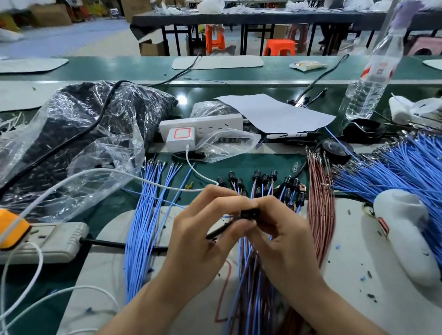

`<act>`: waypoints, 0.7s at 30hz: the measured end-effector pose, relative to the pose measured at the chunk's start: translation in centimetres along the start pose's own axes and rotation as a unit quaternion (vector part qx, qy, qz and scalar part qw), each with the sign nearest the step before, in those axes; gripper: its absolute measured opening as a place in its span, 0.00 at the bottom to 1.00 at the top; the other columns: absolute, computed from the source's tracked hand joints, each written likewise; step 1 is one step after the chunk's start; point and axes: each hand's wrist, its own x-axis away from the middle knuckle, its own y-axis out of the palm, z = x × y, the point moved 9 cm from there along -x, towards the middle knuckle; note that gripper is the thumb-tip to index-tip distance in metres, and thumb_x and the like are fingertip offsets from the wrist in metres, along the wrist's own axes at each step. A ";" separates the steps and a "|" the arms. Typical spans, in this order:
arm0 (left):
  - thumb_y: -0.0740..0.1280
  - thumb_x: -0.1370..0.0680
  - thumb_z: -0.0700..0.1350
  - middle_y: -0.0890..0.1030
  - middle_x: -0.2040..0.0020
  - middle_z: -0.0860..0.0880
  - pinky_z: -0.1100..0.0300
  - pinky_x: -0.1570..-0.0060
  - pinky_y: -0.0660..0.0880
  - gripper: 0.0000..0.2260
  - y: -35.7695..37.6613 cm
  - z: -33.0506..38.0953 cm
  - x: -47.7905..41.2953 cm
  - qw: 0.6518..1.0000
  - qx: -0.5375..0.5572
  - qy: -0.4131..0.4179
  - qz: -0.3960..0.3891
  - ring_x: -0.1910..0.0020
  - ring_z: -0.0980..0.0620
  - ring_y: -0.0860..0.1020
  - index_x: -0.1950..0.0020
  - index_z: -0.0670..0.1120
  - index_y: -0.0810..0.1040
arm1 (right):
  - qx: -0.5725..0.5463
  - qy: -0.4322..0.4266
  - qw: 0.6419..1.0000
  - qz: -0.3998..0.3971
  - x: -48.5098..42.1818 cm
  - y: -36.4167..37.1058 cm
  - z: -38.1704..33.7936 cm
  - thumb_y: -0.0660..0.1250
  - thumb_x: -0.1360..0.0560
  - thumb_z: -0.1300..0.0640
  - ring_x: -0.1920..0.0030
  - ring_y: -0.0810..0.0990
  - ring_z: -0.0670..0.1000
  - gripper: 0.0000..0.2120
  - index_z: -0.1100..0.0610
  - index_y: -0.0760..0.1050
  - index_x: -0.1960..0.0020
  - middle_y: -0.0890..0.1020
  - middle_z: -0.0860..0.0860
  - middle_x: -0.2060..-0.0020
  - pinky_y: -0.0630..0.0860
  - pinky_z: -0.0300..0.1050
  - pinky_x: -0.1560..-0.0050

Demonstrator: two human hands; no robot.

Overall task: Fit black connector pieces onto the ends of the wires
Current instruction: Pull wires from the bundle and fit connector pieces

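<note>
I see both hands together over the pale mat near the front edge of the green-topped bench. The left hand and the right hand meet fingertip to fingertip and pinch a small black plastic connector piece between them. A thin dark wire trails out of it, across the left palm.

The piece looks light, hard and smooth, the sort that could easily flick out of a loose pinch. I'd hold it by its sides and keep the open face free. The wire looks limp and would likely buckle if pushed from far back, so the place to grip it is close behind its tip.

The fingers cover most of the connector, so I can't tell whether the wire end is fully seated or only started. A fan of loose blue wires lies at the mat's left edge, and a bundle of reddish-brown wires lies to the right. A cluster of fitted black connectors sits just beyond the hands. The near ends of these wires pass under the wrists and out of view. Their metal tips are too small to make out.
</note>
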 end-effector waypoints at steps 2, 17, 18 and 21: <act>0.68 0.25 0.39 0.75 0.51 0.54 0.67 0.52 0.73 0.10 0.0 0.0 0.1 1.000 0.005 -0.004 0.000 0.53 0.57 0.77 0.45 0.47 0.76 | 0.009 -0.012 1.000 0.000 0.2 0.1 -0.1 0.67 0.27 0.65 0.61 0.81 0.42 0.06 0.55 0.76 0.55 0.81 0.48 0.63 0.75 0.32 0.60; 0.69 0.26 0.38 0.78 0.51 0.50 0.67 0.50 0.73 0.08 0.7 0.3 0.3 1.000 0.016 -0.003 -0.008 0.50 0.58 0.78 0.47 0.44 0.77 | 0.017 -0.051 0.998 0.024 0.3 -0.7 -0.4 0.68 0.30 0.69 0.59 0.80 0.41 0.06 0.60 0.74 0.58 0.81 0.50 0.60 0.73 0.32 0.59; 0.69 0.26 0.38 0.78 0.51 0.49 0.67 0.50 0.74 0.08 0.7 0.4 0.4 1.000 0.016 -0.001 -0.009 0.50 0.58 0.78 0.47 0.43 0.78 | 0.019 -0.054 0.998 0.025 0.3 -0.8 -0.5 0.68 0.30 0.70 0.59 0.80 0.41 0.07 0.59 0.74 0.58 0.81 0.49 0.59 0.73 0.32 0.59; 0.69 0.25 0.37 0.78 0.51 0.48 0.67 0.49 0.74 0.08 0.8 0.3 0.4 1.000 0.012 0.002 -0.011 0.50 0.57 0.78 0.47 0.42 0.77 | 0.026 -0.057 0.998 0.031 0.3 -0.9 -0.6 0.67 0.31 0.71 0.60 0.80 0.40 0.07 0.61 0.74 0.59 0.81 0.50 0.60 0.73 0.31 0.59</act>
